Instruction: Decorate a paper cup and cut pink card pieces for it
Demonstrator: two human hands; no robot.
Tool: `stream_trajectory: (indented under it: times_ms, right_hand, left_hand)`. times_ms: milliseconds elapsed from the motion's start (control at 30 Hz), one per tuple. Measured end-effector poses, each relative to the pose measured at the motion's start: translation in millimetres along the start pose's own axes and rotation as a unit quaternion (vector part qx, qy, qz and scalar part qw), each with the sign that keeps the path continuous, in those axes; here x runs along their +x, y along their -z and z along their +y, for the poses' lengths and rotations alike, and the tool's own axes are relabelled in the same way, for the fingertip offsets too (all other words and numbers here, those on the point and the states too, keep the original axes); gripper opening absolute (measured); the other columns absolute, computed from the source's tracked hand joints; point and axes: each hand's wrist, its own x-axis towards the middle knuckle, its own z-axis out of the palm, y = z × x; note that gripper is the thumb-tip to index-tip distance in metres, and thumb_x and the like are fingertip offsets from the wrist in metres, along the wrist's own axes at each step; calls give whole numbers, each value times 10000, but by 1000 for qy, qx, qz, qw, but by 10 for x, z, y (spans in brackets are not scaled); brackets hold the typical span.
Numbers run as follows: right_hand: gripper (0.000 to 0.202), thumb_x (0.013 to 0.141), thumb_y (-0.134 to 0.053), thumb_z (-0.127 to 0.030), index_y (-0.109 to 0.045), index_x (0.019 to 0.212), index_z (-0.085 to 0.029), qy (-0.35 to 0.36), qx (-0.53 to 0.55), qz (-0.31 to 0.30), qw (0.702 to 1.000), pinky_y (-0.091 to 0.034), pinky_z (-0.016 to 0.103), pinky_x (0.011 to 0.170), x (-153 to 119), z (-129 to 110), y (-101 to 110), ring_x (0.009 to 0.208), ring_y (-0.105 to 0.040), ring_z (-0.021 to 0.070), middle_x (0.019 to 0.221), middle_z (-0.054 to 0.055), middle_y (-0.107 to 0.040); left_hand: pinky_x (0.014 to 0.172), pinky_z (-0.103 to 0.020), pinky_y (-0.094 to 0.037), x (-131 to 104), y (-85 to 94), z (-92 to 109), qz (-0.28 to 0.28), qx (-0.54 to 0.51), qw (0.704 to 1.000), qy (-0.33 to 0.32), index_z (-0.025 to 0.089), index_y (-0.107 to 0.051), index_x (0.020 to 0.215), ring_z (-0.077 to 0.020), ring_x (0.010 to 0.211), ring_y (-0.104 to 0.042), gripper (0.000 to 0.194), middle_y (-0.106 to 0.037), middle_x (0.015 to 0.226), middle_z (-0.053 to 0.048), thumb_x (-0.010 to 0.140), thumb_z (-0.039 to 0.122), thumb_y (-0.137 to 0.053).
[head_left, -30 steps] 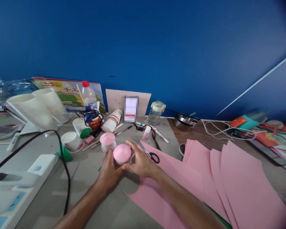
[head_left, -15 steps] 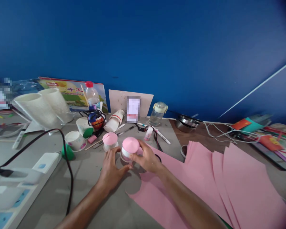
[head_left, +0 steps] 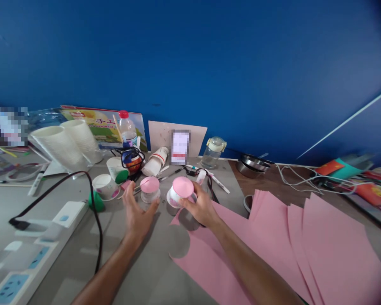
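My right hand [head_left: 203, 207] grips a small upside-down paper cup [head_left: 175, 201] topped with a pink paper cone [head_left: 183, 186]. Left of it stands a second paper cup [head_left: 150, 197], also capped with a pink paper disc or shallow cone [head_left: 149, 184]. Around the near side of this second cup, my left hand [head_left: 139, 216] is open, thumb and fingers spread apart. I cannot tell whether its fingertips touch the cup. Just right of my hands lies a cut pink paper sheet [head_left: 206, 250] with a round notch in its edge, partly under my right forearm.
More pink sheets [head_left: 333, 245] spread over the right side. A power strip [head_left: 55, 237] with a black cable [head_left: 97, 228] occupies the left. Stacked paper cups [head_left: 59, 148], a plastic bottle [head_left: 127, 127], a glass jar [head_left: 214, 154] and a propped phone [head_left: 180, 146] stand along the blue wall.
My left hand has moved left, away from the right-hand cup to beside the other one, its fingers now spread. My right hand keeps its cup, now slightly tilted. The view has shifted slightly.
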Motion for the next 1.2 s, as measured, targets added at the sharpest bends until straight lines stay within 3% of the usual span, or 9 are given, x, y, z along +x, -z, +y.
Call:
stream_trajectory:
  times_ms: [167,300,600,867,1200]
  right_hand:
    - [501,696,-695,-324,-559,1151,-165,-13,5,10,1000,-460,454,951,11,4,-28,1077,-595,297,1147,124,-652]
    - [484,689,-695,-312,-564,1132,-166,-16,7,9,1000,-464,448,942,1,-7,-60,1056,-602,294,1126,120,-659]
    - [481,680,-694,-273,-573,1138,-189,-13,8,10,1000,-471,441,917,-9,49,-103,1026,-606,283,1109,111,-659]
    - [455,690,-698,-250,-585,1125,-177,-8,2,20,1000,-481,417,908,14,96,-143,1024,-612,272,1108,107,-667]
    - [480,703,-723,-209,-585,1159,-147,27,-45,-39,998,-471,417,942,160,-23,-340,1089,-602,276,1173,142,-641]
  left_hand:
    - [1095,-520,-315,29,-85,-63,-25,-16,998,62,232,-319,1397,-323,1323,-397,784,-450,1390,-150,720,352,-696]
    - [1068,-500,-355,39,-117,-110,-38,-19,994,97,185,-360,1378,-327,1284,-443,756,-461,1384,-184,721,370,-685]
    - [999,-514,-386,92,-108,-138,-60,76,991,92,179,-501,1265,-352,1195,-454,574,-588,1205,-139,744,388,-623]
    - [978,-558,-388,133,80,-128,-64,88,990,94,209,-533,1223,-362,1204,-441,535,-593,1188,-132,730,392,-632]
    - [984,-584,-384,174,304,-216,-100,90,989,62,193,-546,1230,-372,1192,-475,543,-608,1226,-156,733,389,-641]
